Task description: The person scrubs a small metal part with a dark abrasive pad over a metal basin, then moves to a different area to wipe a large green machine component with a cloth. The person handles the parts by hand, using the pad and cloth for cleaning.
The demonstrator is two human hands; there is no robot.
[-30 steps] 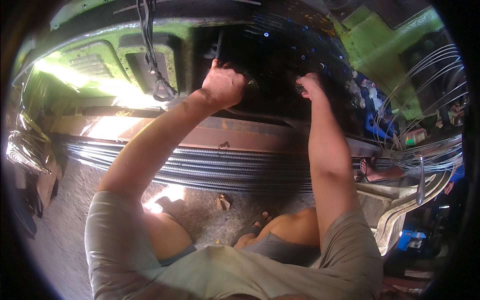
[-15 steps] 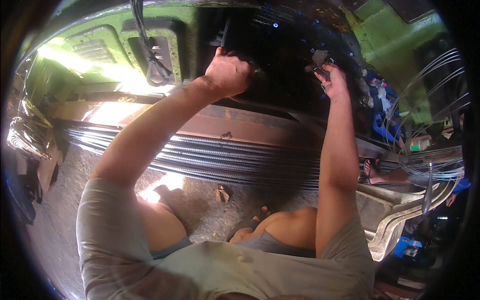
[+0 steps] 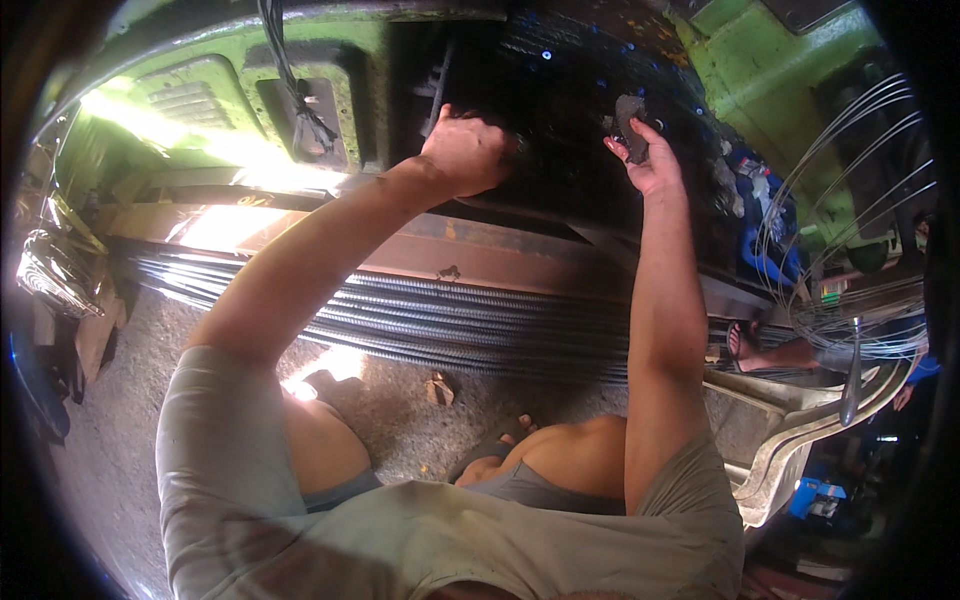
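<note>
Head | left hand (image 3: 468,152) fisted on dark machine (image 3: 560,90) | right hand (image 3: 645,160) grips dark lump (image 3: 630,112) | rebar bundle (image 3: 450,320), concrete floor (image 3: 140,400)

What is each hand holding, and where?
The right hand pinches a small dark piece by its lower end. The left hand is fisted; what it grips is hidden.

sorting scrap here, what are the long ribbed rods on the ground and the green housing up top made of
Ribbed rods: likely steel reinforcing bar, dull dark grey with raised ribs catching light. Green housing: probably cast or pressed metal, painted glossy green, with louvred slots and a bright sheen.
</note>
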